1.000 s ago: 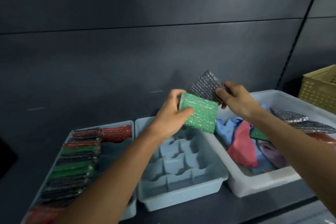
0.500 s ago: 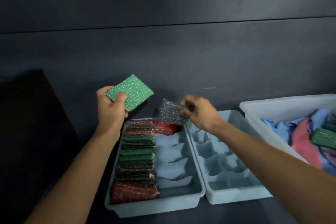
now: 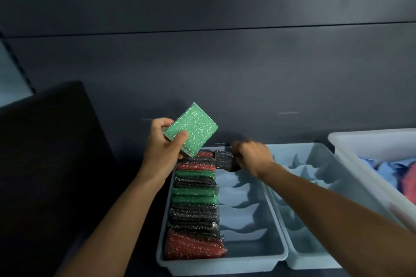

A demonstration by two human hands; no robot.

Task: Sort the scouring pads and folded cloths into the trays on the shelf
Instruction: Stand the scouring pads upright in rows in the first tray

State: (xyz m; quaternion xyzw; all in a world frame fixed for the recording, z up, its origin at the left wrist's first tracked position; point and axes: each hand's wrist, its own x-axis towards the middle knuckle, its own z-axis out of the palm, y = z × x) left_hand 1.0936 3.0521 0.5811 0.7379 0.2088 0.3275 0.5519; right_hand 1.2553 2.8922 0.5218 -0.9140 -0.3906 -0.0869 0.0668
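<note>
- On the left, the left hand [image 3: 162, 144] grips a green scouring pad [image 3: 195, 128], unplaced.
- Left tray [image 3: 221, 264]: one column full; the right hand [image 3: 253, 158] pinches a dark pad [image 3: 225, 161] at the next column's far slot.
- Second tray [image 3: 315, 264] bare; cloths [image 3: 387, 165] wait in the white bin [image 3: 371, 144].

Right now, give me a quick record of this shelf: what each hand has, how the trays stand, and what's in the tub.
left hand: grips a green glittery rectangular scouring pad, raised above the tray
right hand: holds a dark sparkly scouring pad at the far slot of the right column
left pale blue divided tray: left column packed with a row of red, green and dark pads
second pale blue divided tray: no pads visible
white plastic tub: blue cloths, one pink cloth
</note>
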